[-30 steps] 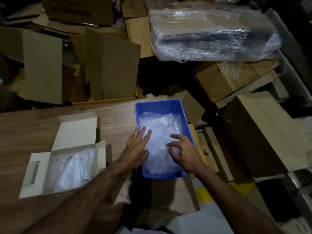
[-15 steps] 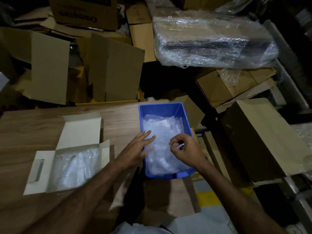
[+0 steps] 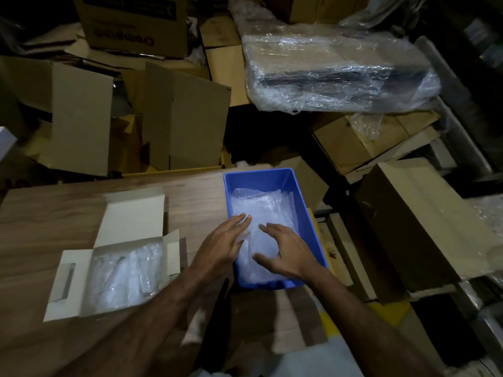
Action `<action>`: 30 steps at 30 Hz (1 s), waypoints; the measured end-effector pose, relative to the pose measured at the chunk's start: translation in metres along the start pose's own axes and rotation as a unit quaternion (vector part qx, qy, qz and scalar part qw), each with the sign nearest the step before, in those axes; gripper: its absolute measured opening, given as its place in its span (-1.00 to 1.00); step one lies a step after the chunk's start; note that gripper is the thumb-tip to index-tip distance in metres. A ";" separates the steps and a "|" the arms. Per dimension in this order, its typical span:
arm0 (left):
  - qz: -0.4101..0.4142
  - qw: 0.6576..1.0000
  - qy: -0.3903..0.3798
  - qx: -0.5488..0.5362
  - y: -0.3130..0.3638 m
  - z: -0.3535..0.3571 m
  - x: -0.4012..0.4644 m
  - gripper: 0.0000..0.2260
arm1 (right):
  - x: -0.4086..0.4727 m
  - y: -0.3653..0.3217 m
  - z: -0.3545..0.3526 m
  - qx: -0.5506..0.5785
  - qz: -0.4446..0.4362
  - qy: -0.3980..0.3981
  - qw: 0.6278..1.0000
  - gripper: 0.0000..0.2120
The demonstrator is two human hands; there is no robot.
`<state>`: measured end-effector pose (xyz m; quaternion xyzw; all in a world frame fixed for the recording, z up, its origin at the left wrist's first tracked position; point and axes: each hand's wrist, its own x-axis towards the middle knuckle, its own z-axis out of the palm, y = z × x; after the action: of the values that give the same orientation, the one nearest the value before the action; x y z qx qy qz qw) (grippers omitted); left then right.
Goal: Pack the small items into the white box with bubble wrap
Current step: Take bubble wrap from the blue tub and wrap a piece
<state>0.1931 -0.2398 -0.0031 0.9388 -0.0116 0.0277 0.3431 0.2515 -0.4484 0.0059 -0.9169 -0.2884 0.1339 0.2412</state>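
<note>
Fingers (image 3: 241, 220) of the left hand (image 3: 221, 244) lie straight and close together, pressing flat on the bubble wrap (image 3: 268, 210) at the left wall of the blue bin (image 3: 260, 176); fingers of the right hand (image 3: 285, 251) are spread and only lightly bent, resting on the same wrap with the thumb out toward 9 o'clock; neither hand grasps anything, and the two are just apart. Wrap fills most of the bin floor, and whether small items lie under it cannot be told. Bin stands on the bench (image 3: 54, 213) at its right edge, at about 1 o'clock from the wearer; white box (image 3: 130, 221) lies open on the bench at 10 o'clock, well apart from the bin, its lid flap turned back toward 12 o'clock and a slotted flap folded out at 7 o'clock; clear wrap (image 3: 122, 276) lies inside the box, its contents too blurred to make out. Beyond the bench at 12 o'clock stand opened cardboard cartons (image 3: 190, 118); at 1 o'clock lies a bundle (image 3: 340, 69) sheathed in clear film; a brown carton (image 3: 416, 213) sits at 3 o'clock.
</note>
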 end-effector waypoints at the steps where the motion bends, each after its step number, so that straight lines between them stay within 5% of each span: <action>1: 0.004 1.000 0.012 0.002 0.002 -0.002 0.000 -0.58 | -0.003 0.000 0.001 0.022 0.005 -0.004 1.000 -0.09; 4: 0.030 0.999 0.040 -0.002 0.004 -0.004 0.000 -0.54 | -0.007 0.003 0.010 0.018 0.010 0.019 1.000 -0.07; 10: 0.115 0.989 0.094 0.009 0.005 -0.004 -0.006 -0.48 | 0.010 0.000 0.013 0.035 0.041 0.062 0.997 -0.46; 14: -0.037 0.999 0.030 0.012 -0.012 0.005 -0.016 0.03 | 0.004 -0.008 -0.002 0.044 0.006 0.100 0.994 -0.41; 17: -0.135 0.989 0.013 -0.057 -0.010 0.006 -0.014 0.16 | -0.001 -0.020 -0.011 0.009 -0.024 0.128 0.991 -0.36; 26: 0.023 0.965 0.198 -0.171 0.038 -0.064 -0.016 -0.54 | -0.003 -0.059 -0.070 -0.156 -0.155 0.182 0.958 -0.41; 30: 0.056 0.956 0.199 -0.208 0.029 -0.120 -0.037 -0.62 | 0.008 -0.082 -0.095 -0.069 -0.191 0.109 0.973 -0.54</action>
<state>0.1495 -0.1842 0.1051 0.8199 -0.0014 0.2297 0.5244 0.2561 -0.4198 0.1281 -0.8686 -0.4383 -0.0353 0.2283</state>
